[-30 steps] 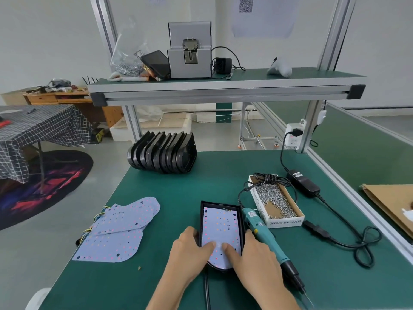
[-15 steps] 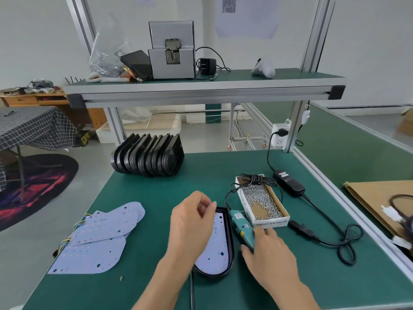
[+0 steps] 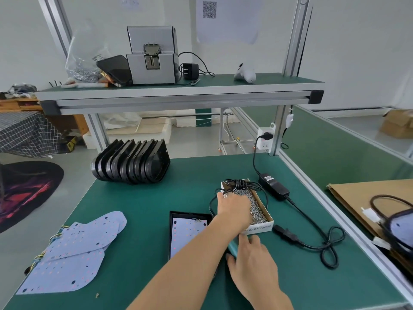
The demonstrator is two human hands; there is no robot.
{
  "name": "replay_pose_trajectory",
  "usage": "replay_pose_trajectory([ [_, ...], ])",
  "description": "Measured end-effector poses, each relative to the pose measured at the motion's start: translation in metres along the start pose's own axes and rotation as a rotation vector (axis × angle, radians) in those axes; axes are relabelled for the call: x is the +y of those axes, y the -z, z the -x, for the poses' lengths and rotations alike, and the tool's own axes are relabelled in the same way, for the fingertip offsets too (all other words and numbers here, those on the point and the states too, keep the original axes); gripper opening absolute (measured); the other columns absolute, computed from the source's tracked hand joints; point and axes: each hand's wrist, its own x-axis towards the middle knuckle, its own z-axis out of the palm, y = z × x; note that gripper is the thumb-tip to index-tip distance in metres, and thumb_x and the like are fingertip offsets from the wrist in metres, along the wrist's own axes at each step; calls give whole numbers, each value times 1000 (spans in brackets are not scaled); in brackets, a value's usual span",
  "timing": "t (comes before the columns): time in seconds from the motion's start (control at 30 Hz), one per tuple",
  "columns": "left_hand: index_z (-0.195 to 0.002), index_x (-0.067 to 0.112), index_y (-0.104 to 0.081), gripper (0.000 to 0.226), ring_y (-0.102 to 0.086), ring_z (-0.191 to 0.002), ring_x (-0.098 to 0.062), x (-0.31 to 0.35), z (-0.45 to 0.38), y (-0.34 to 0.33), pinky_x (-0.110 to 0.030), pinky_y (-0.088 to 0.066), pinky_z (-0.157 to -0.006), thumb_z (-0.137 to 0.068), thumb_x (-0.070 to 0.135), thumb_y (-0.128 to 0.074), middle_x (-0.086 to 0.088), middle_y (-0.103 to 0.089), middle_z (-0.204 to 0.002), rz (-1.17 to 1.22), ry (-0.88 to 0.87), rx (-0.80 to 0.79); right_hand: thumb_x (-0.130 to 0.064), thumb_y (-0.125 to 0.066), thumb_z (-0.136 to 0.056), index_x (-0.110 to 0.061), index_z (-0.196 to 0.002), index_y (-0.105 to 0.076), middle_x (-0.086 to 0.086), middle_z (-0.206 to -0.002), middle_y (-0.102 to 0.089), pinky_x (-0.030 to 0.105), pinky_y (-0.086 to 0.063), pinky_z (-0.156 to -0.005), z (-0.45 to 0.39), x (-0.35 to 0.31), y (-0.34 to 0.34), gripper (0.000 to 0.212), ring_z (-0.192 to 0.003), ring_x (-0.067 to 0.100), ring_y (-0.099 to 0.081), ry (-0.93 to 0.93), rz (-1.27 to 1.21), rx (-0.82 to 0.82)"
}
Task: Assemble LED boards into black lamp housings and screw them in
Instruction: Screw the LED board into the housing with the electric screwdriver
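While left hand (image 3: 234, 209) covers screws (image 3: 257, 211), right hand (image 3: 252, 258) grips screwdriver (image 3: 232, 249).

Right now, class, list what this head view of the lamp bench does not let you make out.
- Left hand fingers: hidden by its own back over the screw box; any screw picked is unseen.
- Screwdriver: mostly covered by the right hand.
- Lamp housing: near end behind the left forearm.

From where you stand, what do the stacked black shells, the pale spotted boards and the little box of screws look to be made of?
Black housings: probably moulded plastic, smooth with a soft sheen; metal cannot be ruled out.
LED boards: thin, flat, pale matt sheets dotted with holes and small spots, likely circuit board.
Screw box: cardboard, by its brown inner edge and printed white side; the screws glint grey like metal.
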Motion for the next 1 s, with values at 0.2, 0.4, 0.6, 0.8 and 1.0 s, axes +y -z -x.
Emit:
replay_pose_trajectory([
  [0.2,-71,18,-45,28,-51,-76,-25,4,-7,-3,-51,-30,-107,-93,16,-62,-1,-55,-73,13,-7,-41,-55,-49,-102,-27,-148,-34,-2,-128,-46,28,-50,-82,1,1,-2,56,-114,17,-53,3,-1,26],
  [0.4,-74,16,-41,27,-52,-79,-27,3,-10,-3,-55,-27,-109,-95,11,-58,-2,-53,-72,93,-10,-121,-55,-47,-102,-28,-148,-34,-4,-126,-45,28,-50,-84,1,1,-2,55,-114,16,-53,12,-5,40],
  [0.6,-73,14,-60,20,-58,-93,-30,-5,1,1,-49,-35,-105,-92,12,-55,-3,-64,-78,286,-20,-48,-56,-46,-102,-28,-149,-35,-4,-125,-47,26,-49,-86,1,0,-4,55,-114,15,-54,6,38,67],
  [0.8,-85,24,-74,3,-69,-77,-5,-38,47,23,-19,-54,-67,-87,21,-73,7,-76,-81,1062,53,212,-52,-41,-106,-25,-139,-43,-3,-118,-51,28,-47,-86,2,5,4,42,-109,17,-60,40,1,31],
  [1.0,-84,29,-76,14,-71,-81,-6,-84,124,29,-13,-52,-75,-91,16,-77,8,-78,-85,1251,93,429,-33,-64,-101,-29,-112,-66,-4,-81,-67,34,-58,-69,7,19,26,12,-67,13,-66,-30,-746,-98],
])
